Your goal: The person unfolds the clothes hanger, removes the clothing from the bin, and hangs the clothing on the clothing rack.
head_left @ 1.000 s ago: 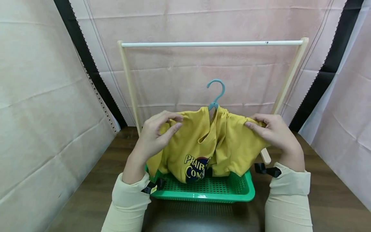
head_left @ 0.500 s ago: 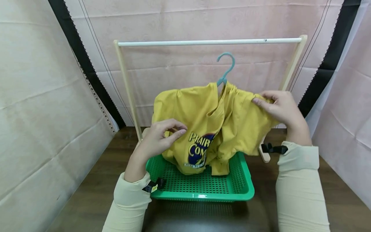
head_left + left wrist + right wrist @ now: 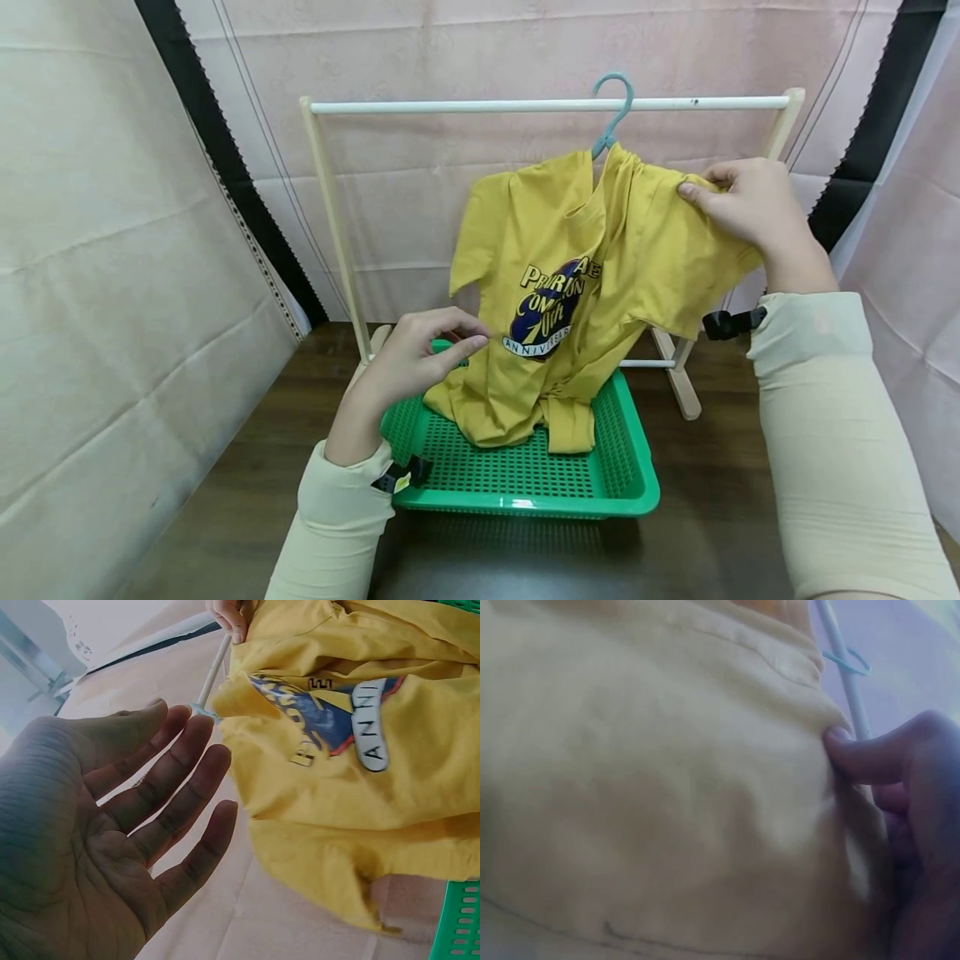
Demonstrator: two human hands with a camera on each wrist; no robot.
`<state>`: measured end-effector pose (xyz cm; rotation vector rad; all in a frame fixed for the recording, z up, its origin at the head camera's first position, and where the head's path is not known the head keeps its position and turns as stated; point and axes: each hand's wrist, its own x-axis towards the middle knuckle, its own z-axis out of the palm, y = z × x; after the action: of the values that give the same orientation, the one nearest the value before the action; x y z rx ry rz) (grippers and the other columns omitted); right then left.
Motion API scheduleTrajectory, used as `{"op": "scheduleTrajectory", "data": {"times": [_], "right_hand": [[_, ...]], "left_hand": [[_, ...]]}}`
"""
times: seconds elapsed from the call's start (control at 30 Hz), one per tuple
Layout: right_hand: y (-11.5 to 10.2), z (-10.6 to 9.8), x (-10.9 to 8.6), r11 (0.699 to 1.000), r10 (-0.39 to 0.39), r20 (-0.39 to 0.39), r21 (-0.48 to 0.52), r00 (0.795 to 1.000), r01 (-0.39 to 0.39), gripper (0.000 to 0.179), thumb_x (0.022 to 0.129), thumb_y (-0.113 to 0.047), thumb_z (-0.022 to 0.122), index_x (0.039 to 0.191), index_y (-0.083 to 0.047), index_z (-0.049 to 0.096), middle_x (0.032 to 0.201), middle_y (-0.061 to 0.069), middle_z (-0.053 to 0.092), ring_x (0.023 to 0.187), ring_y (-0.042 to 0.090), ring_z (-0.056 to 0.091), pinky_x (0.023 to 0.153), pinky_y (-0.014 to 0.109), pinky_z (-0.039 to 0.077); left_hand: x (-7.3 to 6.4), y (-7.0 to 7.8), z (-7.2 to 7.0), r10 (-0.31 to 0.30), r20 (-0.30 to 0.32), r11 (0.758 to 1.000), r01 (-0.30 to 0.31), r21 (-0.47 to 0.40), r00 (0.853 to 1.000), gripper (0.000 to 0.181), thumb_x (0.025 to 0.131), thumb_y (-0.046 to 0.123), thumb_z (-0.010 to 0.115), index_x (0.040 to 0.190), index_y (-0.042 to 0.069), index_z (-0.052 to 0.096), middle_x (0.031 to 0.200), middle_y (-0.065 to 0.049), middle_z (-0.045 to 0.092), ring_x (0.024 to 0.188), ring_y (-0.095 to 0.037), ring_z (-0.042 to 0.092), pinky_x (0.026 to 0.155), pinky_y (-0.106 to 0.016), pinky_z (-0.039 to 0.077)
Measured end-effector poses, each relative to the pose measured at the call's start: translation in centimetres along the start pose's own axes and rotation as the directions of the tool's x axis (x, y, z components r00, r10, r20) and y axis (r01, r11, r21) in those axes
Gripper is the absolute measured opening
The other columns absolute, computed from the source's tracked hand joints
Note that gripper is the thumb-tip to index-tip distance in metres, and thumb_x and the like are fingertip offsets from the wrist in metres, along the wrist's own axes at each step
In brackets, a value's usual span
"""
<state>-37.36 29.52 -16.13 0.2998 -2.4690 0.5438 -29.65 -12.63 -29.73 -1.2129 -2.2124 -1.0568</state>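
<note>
A yellow T-shirt (image 3: 630, 250) with a dark blue printed emblem hangs on a light blue hanger (image 3: 617, 108), whose hook stands at the height of the rack's white rail (image 3: 465, 107). Whether the hook rests on the rail I cannot tell. At the shirt's right shoulder my right hand (image 3: 757, 200) pinches the cloth, thumb in front; the right wrist view shows the same thumb (image 3: 855, 754) on the fabric. My left hand (image 3: 427, 350) is held to the left of the shirt, fingers loosely bent, and the left wrist view shows its palm with nothing in it.
A green plastic basket (image 3: 525, 504) stands on the dark wooden table (image 3: 247, 500), with the shirt's lower hem hanging down into it. Pale wooden posts (image 3: 337, 225) carry the rail on both sides. Light cloth walls (image 3: 150, 292) surround the table.
My right hand has risen and moved right, lifting the shirt and hanger out of the basket up to the rail. My left hand has barely moved, as the shirt's left sleeve rose away from it.
</note>
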Motion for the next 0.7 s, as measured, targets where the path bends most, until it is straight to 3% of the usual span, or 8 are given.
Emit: {"op": "scheduleTrajectory", "data": {"times": [0.3,0.7], "right_hand": [[0.23,0.11,-0.13,0.998,-0.01,0.101,-0.065,0.995,0.017,0.052,0.1,-0.044,0.055,0.117,0.003,0.068,0.113,0.03,0.064,0.102,0.046,0.055,0.087,0.06,0.04],[0.29,0.33,-0.59,0.99,0.02,0.119,-0.144,0.993,-0.002,0.051,0.1,-0.053,0.049,0.104,-0.006,0.066,0.086,0.019,0.059,0.086,0.04,0.05,0.067,0.048,0.036]], "left_hand": [[-0.08,0.27,-0.1,-0.022,0.019,1.0,0.022,-0.014,1.0,0.01,0.098,0.019,0.068,0.106,0.019,0.074,0.098,0.009,0.071,0.09,-0.006,0.065,0.081,-0.034,0.055],[-0.2,0.4,-0.29,-0.045,0.029,0.999,0.045,-0.002,0.999,0.009,0.098,0.021,0.068,0.105,0.02,0.074,0.096,0.009,0.071,0.09,-0.006,0.064,0.075,-0.035,0.054]]}}
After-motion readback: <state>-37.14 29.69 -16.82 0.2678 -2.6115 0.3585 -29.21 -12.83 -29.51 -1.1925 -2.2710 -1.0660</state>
